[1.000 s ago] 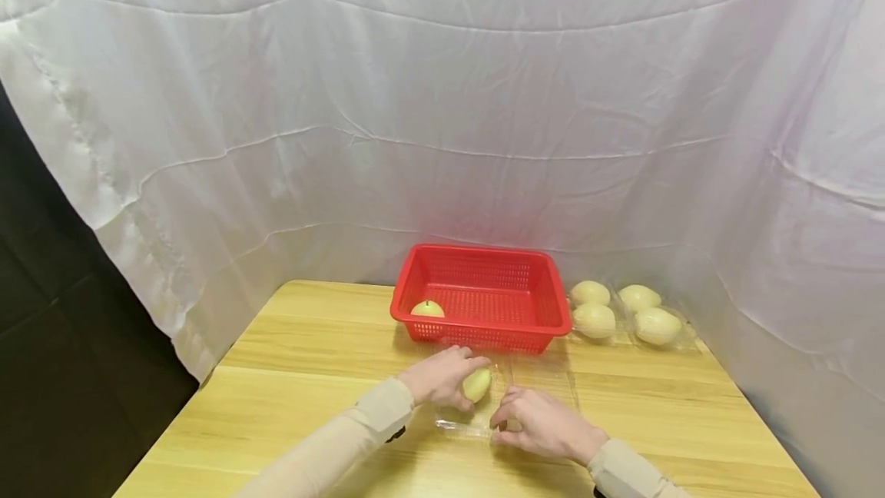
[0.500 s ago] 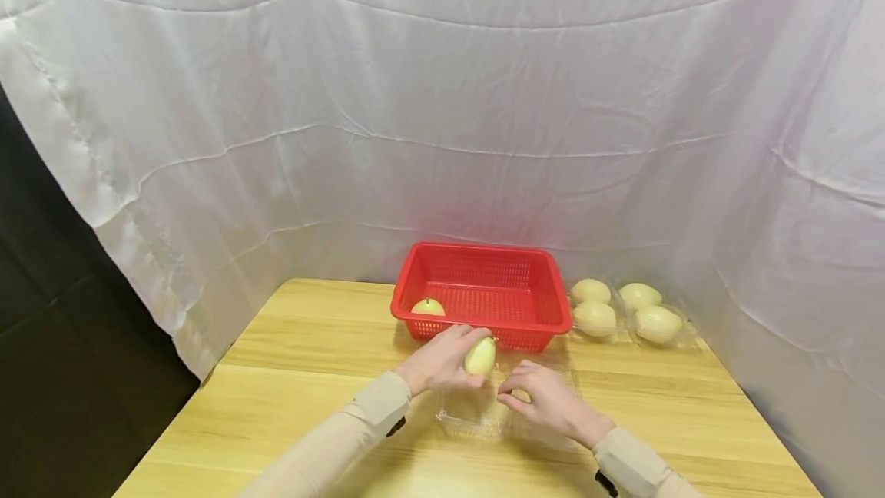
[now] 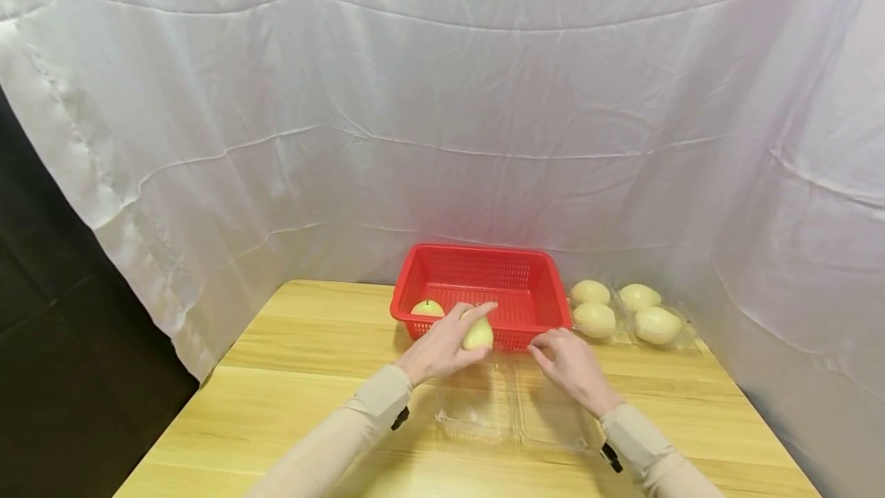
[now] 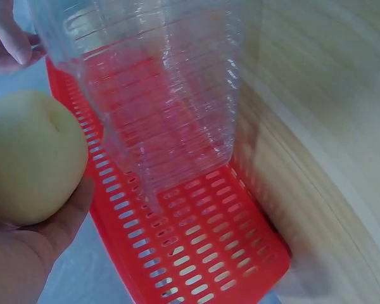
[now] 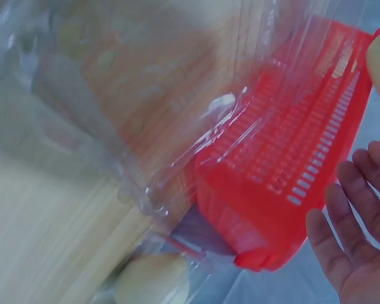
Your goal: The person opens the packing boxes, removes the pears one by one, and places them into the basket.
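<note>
My left hand (image 3: 442,346) holds a pale yellow pear (image 3: 478,333) just in front of the red basket's near side. In the left wrist view the thumb curves under the pear (image 4: 35,158). My right hand (image 3: 572,369) is near the basket's front right corner; in the right wrist view its fingers (image 5: 348,202) are relaxed, with nothing in them. Below both hands, a clear plastic clamshell box (image 3: 477,406) lies unfolded on the table, its two halves side by side. Another pear (image 3: 429,308), stem up, sits in the left front corner of the basket.
The red perforated basket (image 3: 480,327) stands at the back of the wooden table (image 3: 297,375). To its right are several pears (image 3: 657,325) in clear plastic packs. A pale curtain (image 3: 442,114) hangs behind and along the sides.
The left hand has lifted the pear up from the clamshell box and moved it toward the basket. My right hand has left the box's middle and moved back and right.
</note>
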`<state>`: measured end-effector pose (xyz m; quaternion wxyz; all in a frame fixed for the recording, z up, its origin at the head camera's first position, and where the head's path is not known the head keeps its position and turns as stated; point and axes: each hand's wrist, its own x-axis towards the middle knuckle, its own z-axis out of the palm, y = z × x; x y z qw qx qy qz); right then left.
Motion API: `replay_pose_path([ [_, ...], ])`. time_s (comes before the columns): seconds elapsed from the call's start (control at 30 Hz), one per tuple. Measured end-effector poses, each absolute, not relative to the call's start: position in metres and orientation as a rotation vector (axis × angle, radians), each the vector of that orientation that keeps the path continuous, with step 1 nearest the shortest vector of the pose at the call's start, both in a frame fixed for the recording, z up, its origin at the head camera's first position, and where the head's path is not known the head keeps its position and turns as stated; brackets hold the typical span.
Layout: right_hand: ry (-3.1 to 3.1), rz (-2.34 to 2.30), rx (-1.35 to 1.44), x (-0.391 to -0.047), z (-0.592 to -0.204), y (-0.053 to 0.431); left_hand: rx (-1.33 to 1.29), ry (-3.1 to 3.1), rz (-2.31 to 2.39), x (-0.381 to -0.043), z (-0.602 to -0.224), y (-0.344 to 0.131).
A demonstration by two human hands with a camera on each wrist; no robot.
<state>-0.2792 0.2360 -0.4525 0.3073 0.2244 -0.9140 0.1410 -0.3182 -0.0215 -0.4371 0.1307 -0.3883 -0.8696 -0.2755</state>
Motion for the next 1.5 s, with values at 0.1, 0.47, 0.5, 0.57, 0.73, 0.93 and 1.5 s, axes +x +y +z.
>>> replay_pose_path([
  [0.1, -2.404, 0.380, 0.530, -0.283, -0.452, 0.241, -1.132, -2.489, -0.770, -0.319, -0.435, -0.021],
  [0.47, -2.428, 0.385, 0.451, -0.297, -0.453, 0.251, -0.831, -2.518, -1.014, -0.329, -0.430, -0.016],
  [0.5, -2.432, 0.381, 0.448, -0.297, -0.454, 0.252, -0.806, -2.523, -1.031, -0.330, -0.429, -0.016],
  [0.57, -2.443, 0.377, 0.439, -0.298, -0.454, 0.253, -0.742, -2.528, -1.089, -0.333, -0.428, -0.014],
  [0.73, -2.469, 0.370, 0.406, -0.299, -0.453, 0.253, -0.484, -2.499, -1.330, -0.341, -0.421, -0.010],
  [0.93, -2.490, 0.347, 0.396, -0.299, -0.448, 0.250, -0.270, -2.423, -1.577, -0.354, -0.412, -0.011],
  [1.5, -2.484, 0.313, 0.399, -0.299, -0.447, 0.248, -0.283, -2.533, -1.528, -0.373, -0.425, -0.010],
])
